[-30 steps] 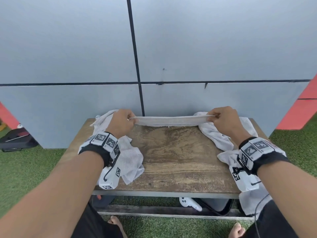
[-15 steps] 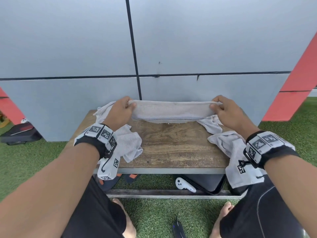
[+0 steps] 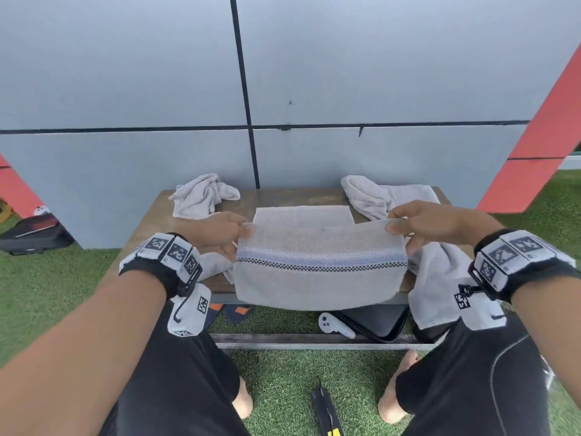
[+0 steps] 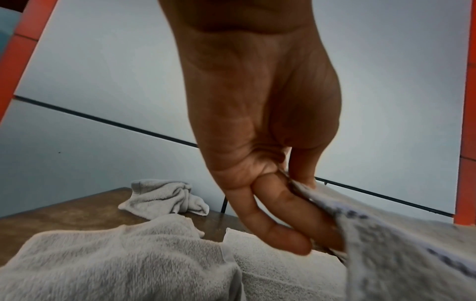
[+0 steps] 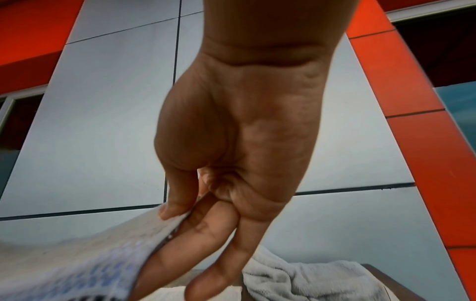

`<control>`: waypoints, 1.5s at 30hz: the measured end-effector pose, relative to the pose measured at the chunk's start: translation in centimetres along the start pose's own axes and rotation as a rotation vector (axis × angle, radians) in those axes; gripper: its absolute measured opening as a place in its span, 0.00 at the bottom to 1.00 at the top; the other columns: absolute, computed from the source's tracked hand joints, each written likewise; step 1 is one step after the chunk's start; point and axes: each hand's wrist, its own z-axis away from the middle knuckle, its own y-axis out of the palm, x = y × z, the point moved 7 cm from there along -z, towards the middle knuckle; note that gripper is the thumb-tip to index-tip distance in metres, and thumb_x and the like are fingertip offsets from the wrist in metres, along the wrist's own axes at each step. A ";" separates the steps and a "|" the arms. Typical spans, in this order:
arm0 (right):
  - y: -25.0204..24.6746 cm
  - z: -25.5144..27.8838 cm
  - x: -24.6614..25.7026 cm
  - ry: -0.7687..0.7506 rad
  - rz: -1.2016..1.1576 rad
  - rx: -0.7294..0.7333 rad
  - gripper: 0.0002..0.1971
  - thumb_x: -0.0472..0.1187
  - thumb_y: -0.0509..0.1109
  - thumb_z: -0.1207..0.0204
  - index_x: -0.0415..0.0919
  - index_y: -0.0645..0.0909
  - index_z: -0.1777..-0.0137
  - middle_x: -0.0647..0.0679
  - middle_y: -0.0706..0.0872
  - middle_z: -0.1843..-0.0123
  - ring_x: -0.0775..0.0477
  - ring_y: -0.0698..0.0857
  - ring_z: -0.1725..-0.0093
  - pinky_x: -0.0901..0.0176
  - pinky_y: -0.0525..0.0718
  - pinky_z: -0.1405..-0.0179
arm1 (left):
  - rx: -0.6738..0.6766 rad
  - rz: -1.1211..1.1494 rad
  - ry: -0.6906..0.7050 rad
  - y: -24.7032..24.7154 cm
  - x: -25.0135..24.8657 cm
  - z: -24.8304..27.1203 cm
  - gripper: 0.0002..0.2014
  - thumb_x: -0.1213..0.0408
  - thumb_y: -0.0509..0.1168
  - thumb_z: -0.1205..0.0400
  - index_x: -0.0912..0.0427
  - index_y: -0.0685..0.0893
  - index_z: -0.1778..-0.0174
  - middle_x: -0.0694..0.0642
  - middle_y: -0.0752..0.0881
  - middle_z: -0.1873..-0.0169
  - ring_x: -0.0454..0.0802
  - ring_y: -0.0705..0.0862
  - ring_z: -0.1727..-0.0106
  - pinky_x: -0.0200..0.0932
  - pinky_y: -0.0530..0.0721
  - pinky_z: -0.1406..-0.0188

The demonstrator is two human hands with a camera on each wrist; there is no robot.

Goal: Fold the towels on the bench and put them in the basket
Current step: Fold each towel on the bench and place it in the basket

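Behind the desk: a grey panelled wall (image 3: 314, 73) with dark seams, flanked by red slanted panels (image 3: 534, 152); green artificial turf (image 3: 56, 278) covers the ground on every side.

Desk (image 3: 283, 198): wooden top, worn and stained, metal front rail. Its far edge sits close to the wall. A bare strip of wood shows along the far edge between the two crumpled towels; the left part of the top is also bare.

Striped towel (image 3: 317, 275): pale grey with a blue band and a black checked line, held up taut above the desk's near edge, its lower hem hanging past the front rail. The left hand (image 3: 217, 234) pinches its left top corner between thumb and fingers; the right hand (image 3: 437, 226) pinches the right top corner likewise.

Folded towel (image 3: 303, 217): flat rectangle at the desk's middle, just behind the held one.

Crumpled towels: one at the far left corner (image 3: 201, 195); one at the far right (image 3: 374, 196); one at the near right (image 3: 440, 284), drooping over the front edge; one at the near left (image 4: 115, 260) below the left wrist.

Under the desk: a black case (image 3: 377, 322) and a white controller (image 3: 333, 324) on the turf. A black bag (image 3: 31, 234) lies at far left by the wall.
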 end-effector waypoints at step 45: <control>2.1 -20.8 2.3 -0.398 0.032 -0.521 0.08 0.32 0.78 0.28 0.45 0.83 0.60 0.47 0.78 0.52 0.52 0.82 0.53 0.63 0.80 0.51 | -0.307 -0.262 0.421 2.3 -4.3 -19.5 0.15 0.62 0.76 0.27 0.47 0.80 0.49 0.54 0.82 0.48 0.50 0.82 0.50 0.42 0.81 0.50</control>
